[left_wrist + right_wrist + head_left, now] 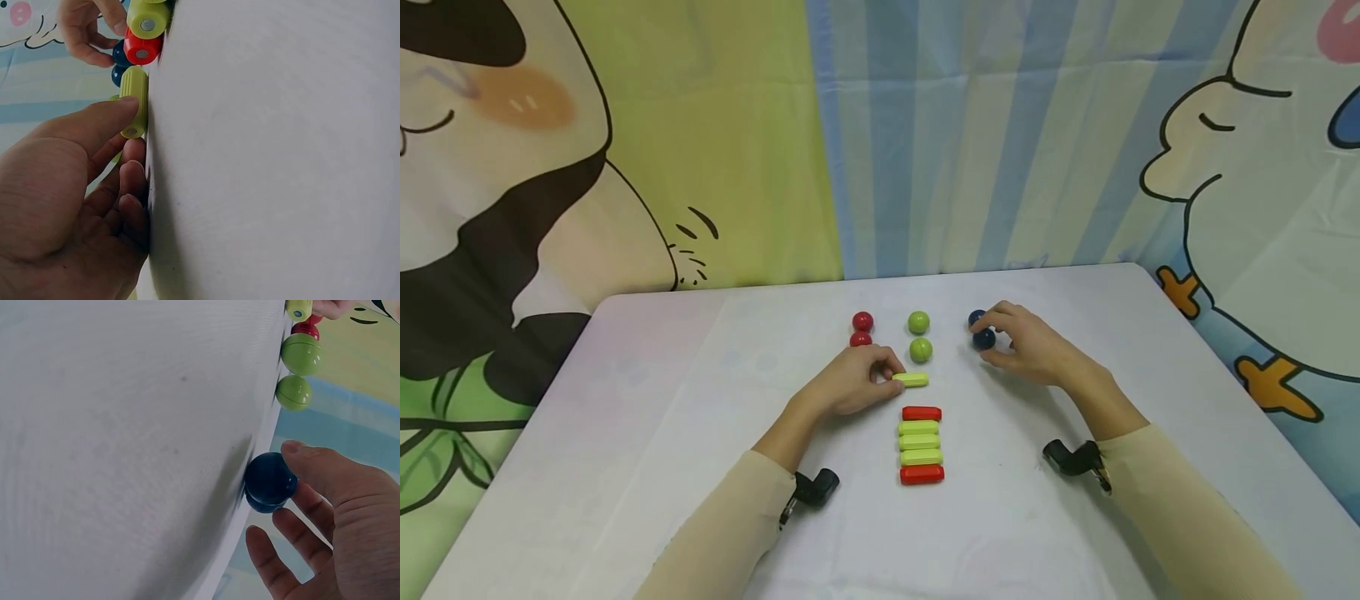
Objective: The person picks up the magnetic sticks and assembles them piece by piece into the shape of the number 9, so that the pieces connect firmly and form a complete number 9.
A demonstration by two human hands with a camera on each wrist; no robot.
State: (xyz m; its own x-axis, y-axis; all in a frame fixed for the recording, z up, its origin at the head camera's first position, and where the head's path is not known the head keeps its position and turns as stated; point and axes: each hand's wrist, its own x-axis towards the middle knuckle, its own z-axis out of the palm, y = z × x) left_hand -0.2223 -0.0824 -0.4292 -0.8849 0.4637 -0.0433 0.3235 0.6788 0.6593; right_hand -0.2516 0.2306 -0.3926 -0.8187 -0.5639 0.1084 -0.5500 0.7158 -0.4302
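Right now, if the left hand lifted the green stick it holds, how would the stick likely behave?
The green stick is probably stiff: it looks straight, with no bend in the left hand. Its ridged side should help resist slipping. It might also cling to metal, since the shiny disc in its end could be a magnet.

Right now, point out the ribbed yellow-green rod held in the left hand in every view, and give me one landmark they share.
Head: rod slightly right of and below centre, at the fingertips of the left hand.
Left wrist: rod left of centre, upper half, partly behind the thumb.
Right wrist: rod cut by the top edge, right of centre, one end showing.
Shared landmark: the navy balls at the right hand.
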